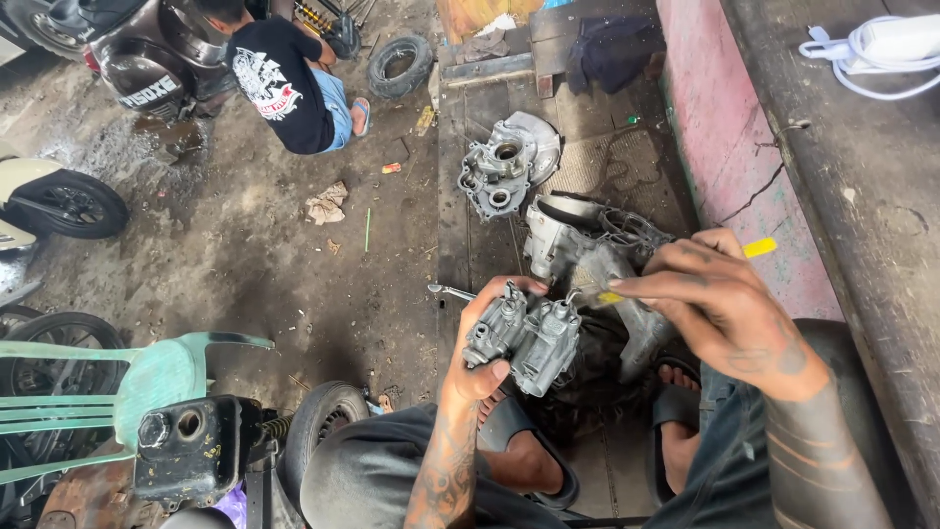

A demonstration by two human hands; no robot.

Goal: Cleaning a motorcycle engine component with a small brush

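The left hand (487,338) is closed around a grey metal carburetor (524,336), holding it up over the person's knees, fingers wrapped on its left side and thumb across the front. The right hand (713,299) grips a yellow-handled screwdriver (759,247), its fingers curled round the handle, and the tip end meets the top right of the carburetor. Just behind the carburetor, on the wooden boards (460,176), lie 2 engine case halves (587,245), one nearer (506,162) the far end. A thin metal tool (450,291) lies on the boards beside the left hand. Further off, another person (284,83) crouches by a scooter (147,49). A green plastic chair (127,387) stands at the left, near a tire (323,421).
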